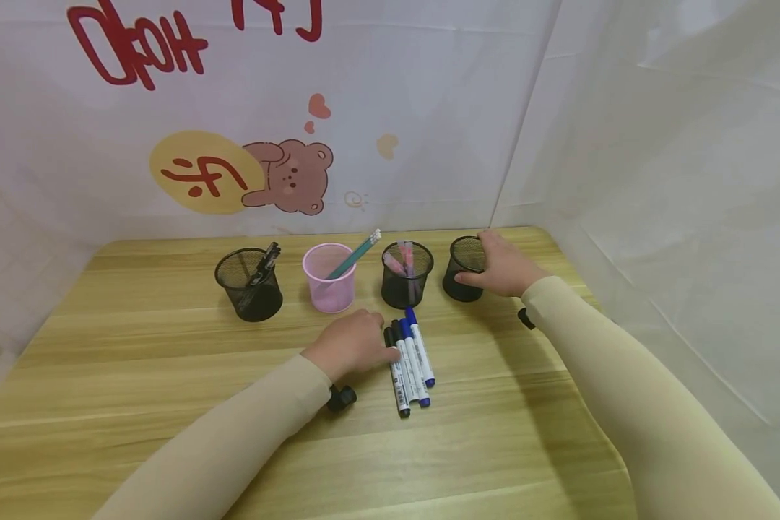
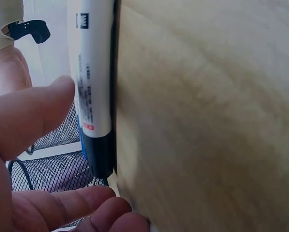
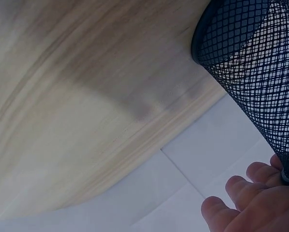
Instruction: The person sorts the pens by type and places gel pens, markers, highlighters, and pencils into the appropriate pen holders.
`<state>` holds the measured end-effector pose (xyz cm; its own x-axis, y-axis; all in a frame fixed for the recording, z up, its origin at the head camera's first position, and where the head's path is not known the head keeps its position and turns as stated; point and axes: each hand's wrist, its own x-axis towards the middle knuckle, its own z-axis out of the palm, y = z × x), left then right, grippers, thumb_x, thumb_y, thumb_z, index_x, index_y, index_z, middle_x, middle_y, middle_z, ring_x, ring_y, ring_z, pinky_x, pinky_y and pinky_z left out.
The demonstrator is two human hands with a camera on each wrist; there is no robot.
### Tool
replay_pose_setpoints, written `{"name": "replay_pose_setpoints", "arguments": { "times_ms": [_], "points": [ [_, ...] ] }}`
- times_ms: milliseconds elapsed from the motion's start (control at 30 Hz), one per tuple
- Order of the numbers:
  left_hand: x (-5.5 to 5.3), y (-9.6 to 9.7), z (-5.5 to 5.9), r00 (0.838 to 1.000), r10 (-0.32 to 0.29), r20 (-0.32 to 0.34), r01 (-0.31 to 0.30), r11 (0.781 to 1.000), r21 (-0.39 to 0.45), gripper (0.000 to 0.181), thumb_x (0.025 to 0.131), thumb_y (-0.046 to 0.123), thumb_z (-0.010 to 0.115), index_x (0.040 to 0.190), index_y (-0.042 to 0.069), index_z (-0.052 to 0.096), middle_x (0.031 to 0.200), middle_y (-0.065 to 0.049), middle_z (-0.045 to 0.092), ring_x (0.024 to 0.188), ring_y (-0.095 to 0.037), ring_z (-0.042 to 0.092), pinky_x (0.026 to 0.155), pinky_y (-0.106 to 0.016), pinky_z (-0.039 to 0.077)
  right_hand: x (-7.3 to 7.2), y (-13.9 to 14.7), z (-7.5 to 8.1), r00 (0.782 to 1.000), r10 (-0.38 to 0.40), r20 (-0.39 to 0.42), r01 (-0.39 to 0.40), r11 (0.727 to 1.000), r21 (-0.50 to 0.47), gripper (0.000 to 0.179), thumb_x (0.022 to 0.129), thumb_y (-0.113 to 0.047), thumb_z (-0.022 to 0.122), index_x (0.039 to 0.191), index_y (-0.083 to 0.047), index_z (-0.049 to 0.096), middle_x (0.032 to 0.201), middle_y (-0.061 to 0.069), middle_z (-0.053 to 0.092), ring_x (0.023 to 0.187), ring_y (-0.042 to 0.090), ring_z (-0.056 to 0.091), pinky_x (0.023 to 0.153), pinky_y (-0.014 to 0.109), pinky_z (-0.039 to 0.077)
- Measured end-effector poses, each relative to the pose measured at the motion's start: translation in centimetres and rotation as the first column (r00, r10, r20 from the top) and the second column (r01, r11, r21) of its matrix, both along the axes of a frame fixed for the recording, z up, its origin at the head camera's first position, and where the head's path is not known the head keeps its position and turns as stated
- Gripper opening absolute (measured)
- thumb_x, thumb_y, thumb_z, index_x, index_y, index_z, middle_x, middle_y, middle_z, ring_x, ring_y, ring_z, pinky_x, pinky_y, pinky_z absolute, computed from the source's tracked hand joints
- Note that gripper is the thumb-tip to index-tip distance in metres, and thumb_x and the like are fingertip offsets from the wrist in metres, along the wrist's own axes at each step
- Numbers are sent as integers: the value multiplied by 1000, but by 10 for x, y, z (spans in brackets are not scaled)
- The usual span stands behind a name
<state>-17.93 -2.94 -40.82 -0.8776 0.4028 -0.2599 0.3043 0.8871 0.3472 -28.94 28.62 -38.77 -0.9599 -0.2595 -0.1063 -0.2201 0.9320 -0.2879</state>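
Note:
In the head view my left hand (image 1: 352, 343) is over several whiteboard markers (image 1: 418, 361) with black or blue caps, lying side by side. The left wrist view shows its thumb (image 2: 52, 104) beside a black-capped marker (image 2: 96, 72) and its fingers spread below the cap; no grip shows. My right hand (image 1: 503, 266) is at the rightmost black mesh pen cup (image 1: 463, 285), which stands upright. Its thumb crosses the cup's front, with the fingers by the rim. In the right wrist view the fingertips (image 3: 237, 186) extend past the rim of that cup (image 3: 255, 82), apart from its mesh wall.
Along the back stand a black mesh cup (image 1: 260, 303) with black pens, a pink cup (image 1: 333, 297) with green pencils (image 1: 354, 254), and another black cup (image 1: 399, 292) with pink-patterned pens. White fabric walls (image 1: 429, 144) border the wooden table (image 1: 136, 361) behind and at the right.

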Motion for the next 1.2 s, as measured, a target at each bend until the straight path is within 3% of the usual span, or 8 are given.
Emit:
{"name": "replay_pose_setpoints", "arguments": {
  "times_ms": [333, 700, 1200],
  "points": [
    [0, 4, -3, 1000, -12, 6, 12, 1000, -5, 66, 90, 57, 76, 127, 4, 67, 113, -10, 74, 91, -21, 64, 91, -41, 58, 4, -4, 3, 1000, 8, 0, -8, 1000, 25, 117, 90, -68, 70, 162, 9, 19, 168, 32, 25, 157, 49, 25, 128, 61, 25],
    [3, 7, -1, 999, 5, 44, -5, 1000, -8, 74, 92, 57, 75, 141, 4, 60, 130, -13, 72, 112, -26, 68, 105, -44, 55, 1, -1, 0, 1000, 2, 6, -2, 1000, 27, 117, 90, -67, 70, 163, 7, 16, 171, 31, 20, 159, 48, 21, 129, 61, 23],
    [0, 6, 0, 998, 7, 69, -8, 1000, 23, 66, 91, 49, 78, 135, 2, 61, 118, -12, 73, 99, -24, 66, 99, -44, 56, 2, 0, 0, 999, -12, 40, 12, 1000, -9, 119, 91, -66, 71, 164, 6, 10, 172, 29, 17, 158, 48, 24, 128, 60, 27]
  ]
}}
